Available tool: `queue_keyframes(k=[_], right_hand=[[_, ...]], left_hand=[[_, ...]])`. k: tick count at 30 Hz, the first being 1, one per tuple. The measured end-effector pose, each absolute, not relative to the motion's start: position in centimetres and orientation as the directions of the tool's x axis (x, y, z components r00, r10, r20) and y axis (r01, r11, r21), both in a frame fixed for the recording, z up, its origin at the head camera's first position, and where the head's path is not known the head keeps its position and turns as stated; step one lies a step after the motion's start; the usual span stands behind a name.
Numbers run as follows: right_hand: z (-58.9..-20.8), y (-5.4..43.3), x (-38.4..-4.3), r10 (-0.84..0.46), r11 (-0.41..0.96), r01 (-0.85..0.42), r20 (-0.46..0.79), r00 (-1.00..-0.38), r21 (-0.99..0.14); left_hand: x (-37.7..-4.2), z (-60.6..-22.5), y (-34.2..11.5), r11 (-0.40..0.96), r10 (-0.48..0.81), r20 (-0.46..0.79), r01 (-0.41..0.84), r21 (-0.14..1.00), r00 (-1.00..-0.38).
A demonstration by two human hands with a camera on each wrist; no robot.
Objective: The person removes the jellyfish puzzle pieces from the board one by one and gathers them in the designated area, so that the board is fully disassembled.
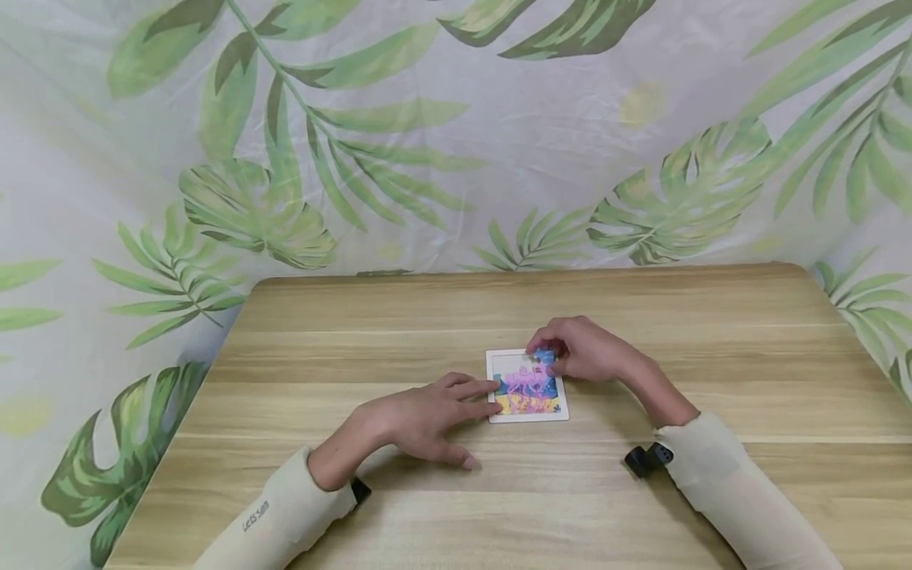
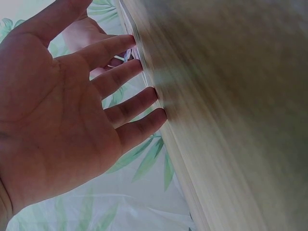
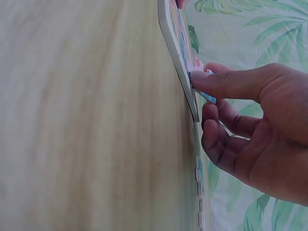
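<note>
A small square jigsaw puzzle (image 1: 526, 400) with a white border lies on the table. Its picture has a pink figure over blue and yellow, and a pale bare patch shows at its upper left. My right hand (image 1: 587, 351) pinches a blue puzzle piece (image 1: 545, 356) over the upper right corner. The right wrist view shows this piece (image 3: 208, 96) tilted between thumb and fingers, the thumb tip right at the puzzle's edge. My left hand (image 1: 431, 416) lies palm down with spread fingers, two fingertips touching the puzzle's left border.
The wooden table (image 1: 370, 317) extends on all sides of the puzzle. Behind it hangs a leaf-patterned cloth (image 1: 427, 182). Dark devices (image 1: 648, 459) sit at both sleeve cuffs. Small pale shapes (image 3: 199, 192) line the table's edge in the right wrist view.
</note>
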State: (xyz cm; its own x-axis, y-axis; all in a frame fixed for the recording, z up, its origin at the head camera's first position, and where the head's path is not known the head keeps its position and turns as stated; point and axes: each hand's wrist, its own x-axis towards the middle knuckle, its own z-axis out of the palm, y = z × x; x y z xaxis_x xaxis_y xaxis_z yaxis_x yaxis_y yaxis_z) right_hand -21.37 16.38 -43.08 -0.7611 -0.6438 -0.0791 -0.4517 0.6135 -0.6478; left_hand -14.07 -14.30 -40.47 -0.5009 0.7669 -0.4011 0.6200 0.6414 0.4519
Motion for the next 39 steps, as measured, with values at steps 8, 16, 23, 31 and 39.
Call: queue_keyframes(k=[8, 16, 23, 31, 39], right_hand=[[-42.8, 17.1, -21.8, -0.651, 0.589, -0.43, -0.086, -0.754, -0.685], [-41.9, 18.2, -22.3, -0.654, 0.552, -0.422, -0.058, -0.755, -0.719], [-41.3, 20.6, -21.9, -0.599, 0.574, -0.357, -0.082, -0.796, -0.737], [-41.1, 23.8, -21.5, -0.547, 0.616, -0.328, -0.09, -0.832, -0.716], [-41.4, 27.2, -20.8, -0.49, 0.667, -0.306, -0.091, -0.867, -0.679]], left_hand=[[-14.1, -40.3, -14.3, 0.648, 0.761, -0.404, 0.611, 0.455, -0.507], [-14.1, -40.2, -14.4, 0.64, 0.768, -0.397, 0.617, 0.458, -0.502], [-14.1, -40.3, -14.4, 0.625, 0.781, -0.386, 0.629, 0.463, -0.491], [-14.0, -40.3, -14.5, 0.633, 0.774, -0.388, 0.621, 0.462, -0.5], [-14.0, -40.3, -14.4, 0.627, 0.779, -0.385, 0.631, 0.457, -0.496]])
